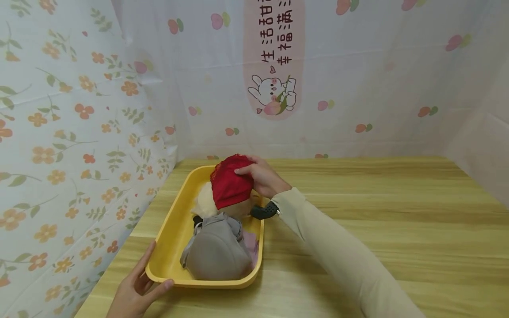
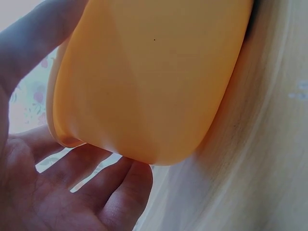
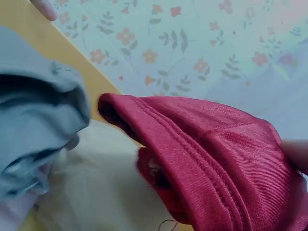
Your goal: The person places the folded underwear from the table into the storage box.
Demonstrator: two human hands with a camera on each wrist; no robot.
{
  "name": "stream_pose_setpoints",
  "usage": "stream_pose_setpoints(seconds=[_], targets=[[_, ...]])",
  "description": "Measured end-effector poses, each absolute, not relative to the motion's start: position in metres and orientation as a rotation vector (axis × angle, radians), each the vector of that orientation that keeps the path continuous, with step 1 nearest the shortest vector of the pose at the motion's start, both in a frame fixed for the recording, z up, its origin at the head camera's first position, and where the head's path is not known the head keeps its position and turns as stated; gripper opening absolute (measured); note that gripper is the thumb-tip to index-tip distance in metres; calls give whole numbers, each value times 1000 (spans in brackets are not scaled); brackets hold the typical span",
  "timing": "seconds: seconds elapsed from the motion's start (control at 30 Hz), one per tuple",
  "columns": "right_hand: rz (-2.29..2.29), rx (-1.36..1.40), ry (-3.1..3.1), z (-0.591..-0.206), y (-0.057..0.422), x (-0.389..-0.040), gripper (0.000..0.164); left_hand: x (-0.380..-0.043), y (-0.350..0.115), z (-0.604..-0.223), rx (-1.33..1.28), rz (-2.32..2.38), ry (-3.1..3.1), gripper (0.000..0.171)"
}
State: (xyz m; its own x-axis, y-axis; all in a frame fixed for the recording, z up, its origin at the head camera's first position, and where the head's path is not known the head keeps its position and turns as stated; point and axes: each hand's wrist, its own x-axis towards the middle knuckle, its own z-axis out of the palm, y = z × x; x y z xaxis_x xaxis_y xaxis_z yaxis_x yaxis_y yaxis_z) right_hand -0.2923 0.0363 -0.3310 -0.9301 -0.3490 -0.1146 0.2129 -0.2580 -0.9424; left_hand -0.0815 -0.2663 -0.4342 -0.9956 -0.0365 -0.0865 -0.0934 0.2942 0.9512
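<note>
At the far end of a yellow plastic basin (image 1: 167, 238), my right hand (image 1: 265, 177) holds a red lace-edged undergarment (image 1: 232, 183), thumb on its near face. Its smooth stitched band (image 3: 192, 159) faces the right wrist camera. My left hand (image 1: 133, 285) grips the basin's near left corner, thumb at the front rim and fingers along the side; in the left wrist view they touch its outer wall (image 2: 154, 86). A grey bra (image 1: 218, 249) with a rounded moulded cup lies in the near part of the basin. Behind it sits a cream garment (image 1: 205, 201), partly covered by the red one.
Pink cloth (image 1: 250, 245) shows beside the grey bra along the basin's right wall. The basin stands on a wood-grain table (image 1: 358, 198). Flower-printed curtains hang on the left (image 1: 79, 154) and behind (image 1: 350, 97). A dark band (image 1: 264, 211) circles my right wrist.
</note>
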Motion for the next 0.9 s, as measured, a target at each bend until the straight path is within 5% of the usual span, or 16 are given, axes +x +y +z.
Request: stream_pose_setpoints(seconds=[0.37,0.63,0.9], targets=[[-2078,-207,1742,-337,6,-298,70,-80,-266,-433,-177,1814,2470,100],[-1454,-303,2544,-344,3,-294,71,-81,-266,-436,-118,1847,2487,99],[-1004,-624,2697,-338,16,-289,66,-80,-266,-435,-116,1817,2507,99]])
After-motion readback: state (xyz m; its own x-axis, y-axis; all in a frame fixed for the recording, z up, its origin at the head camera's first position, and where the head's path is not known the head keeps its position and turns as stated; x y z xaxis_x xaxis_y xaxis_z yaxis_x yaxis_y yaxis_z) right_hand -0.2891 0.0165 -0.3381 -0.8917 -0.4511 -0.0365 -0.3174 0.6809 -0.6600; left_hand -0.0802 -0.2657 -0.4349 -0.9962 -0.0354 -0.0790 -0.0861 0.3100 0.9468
